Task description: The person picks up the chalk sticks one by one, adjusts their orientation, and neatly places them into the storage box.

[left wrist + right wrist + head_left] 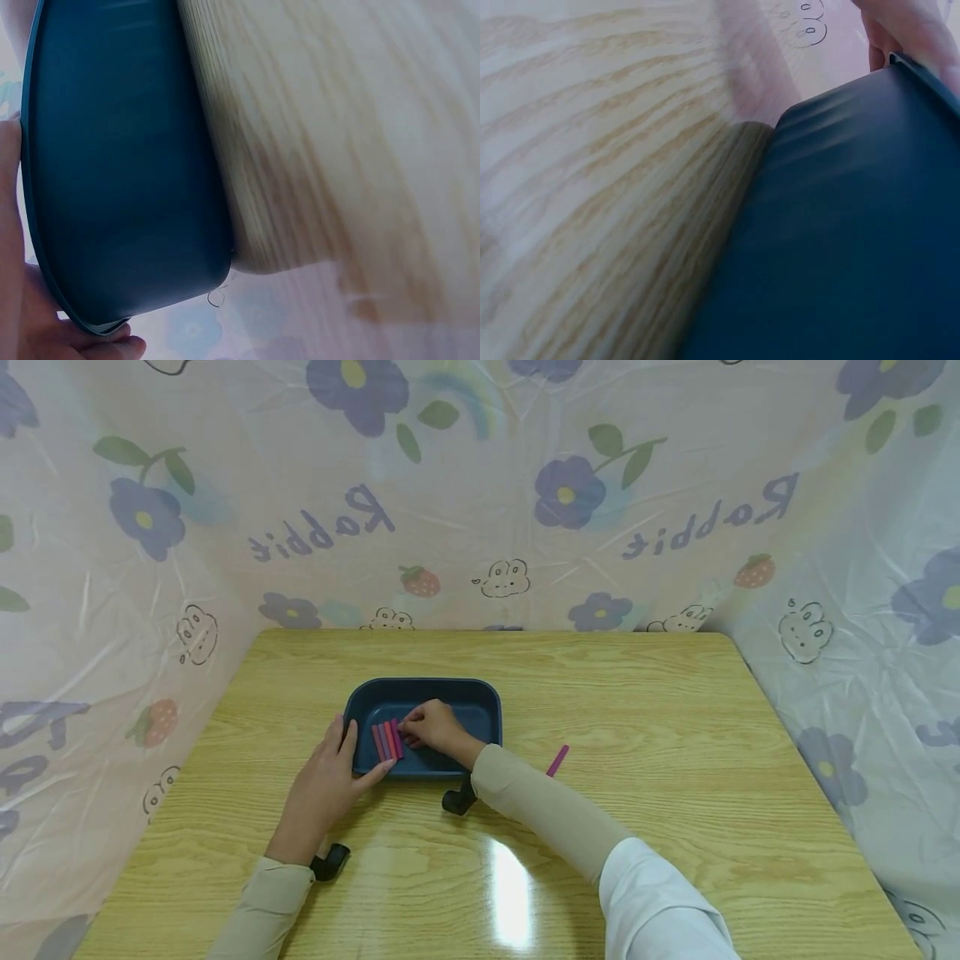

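A dark blue tray point(450, 687) lies on the table, with several pink, purple and orange-red sticks point(387, 742) side by side in its left half. My left hand point(327, 781) grips its near left corner, fingers at the left rim and thumb over the near rim beside the sticks. In the left wrist view, the tray's outer wall point(127, 150) covers part of that hand. Reaching over the near rim, my right hand point(437, 727) pinches a purple stick at the right end of the row; the fingertips hide part of it.
A loose purple stick point(558, 760) lies on the wooden table point(637, 710) right of the tray, partly behind my right sleeve. Black wrist mounts point(331, 862) hang below both wrists. A patterned curtain point(465, 527) closes off the back and sides.
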Demonstrator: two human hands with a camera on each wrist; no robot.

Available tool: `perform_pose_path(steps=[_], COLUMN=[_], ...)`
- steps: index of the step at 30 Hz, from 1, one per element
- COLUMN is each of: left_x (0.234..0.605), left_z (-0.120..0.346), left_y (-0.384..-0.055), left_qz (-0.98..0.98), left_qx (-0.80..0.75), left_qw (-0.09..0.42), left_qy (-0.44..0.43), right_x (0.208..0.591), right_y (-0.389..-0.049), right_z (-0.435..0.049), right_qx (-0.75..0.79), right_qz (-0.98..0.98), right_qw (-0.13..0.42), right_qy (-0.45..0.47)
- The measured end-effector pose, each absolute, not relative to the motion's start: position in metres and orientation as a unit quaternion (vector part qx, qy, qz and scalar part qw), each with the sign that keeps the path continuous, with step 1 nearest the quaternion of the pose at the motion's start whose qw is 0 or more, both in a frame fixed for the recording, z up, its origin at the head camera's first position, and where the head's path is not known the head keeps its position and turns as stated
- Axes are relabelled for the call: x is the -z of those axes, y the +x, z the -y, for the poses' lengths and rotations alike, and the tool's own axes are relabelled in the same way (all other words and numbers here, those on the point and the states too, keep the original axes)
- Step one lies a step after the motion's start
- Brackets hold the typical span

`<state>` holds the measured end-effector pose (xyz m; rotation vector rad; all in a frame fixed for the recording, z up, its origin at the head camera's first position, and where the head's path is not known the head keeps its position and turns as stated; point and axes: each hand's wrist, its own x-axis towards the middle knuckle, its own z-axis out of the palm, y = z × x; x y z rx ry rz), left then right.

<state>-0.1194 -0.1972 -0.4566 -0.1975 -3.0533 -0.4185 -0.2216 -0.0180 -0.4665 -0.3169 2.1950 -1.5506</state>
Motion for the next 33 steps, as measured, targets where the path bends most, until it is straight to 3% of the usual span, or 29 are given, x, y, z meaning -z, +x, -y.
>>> perform_pose_path(steps=[17,33], left_x=[0.458,0.457], left_z=[0.198,0.198], left_y=[-0.12,-0.119], left_qz=[0.989,0.989], left_qx=[0.127,0.133], left_qw=[0.034,0.03], left_qy=[-0.064,-0.064], right_x=[0.45,0.416], right_y=[-0.219,-0.223], right_z=[0.002,-0.072], right_qx=[0.565,0.575], right_qz=[-0.781,-0.781], right_qw=[0.199,0.171], right_qy=[-0.175,-0.177])
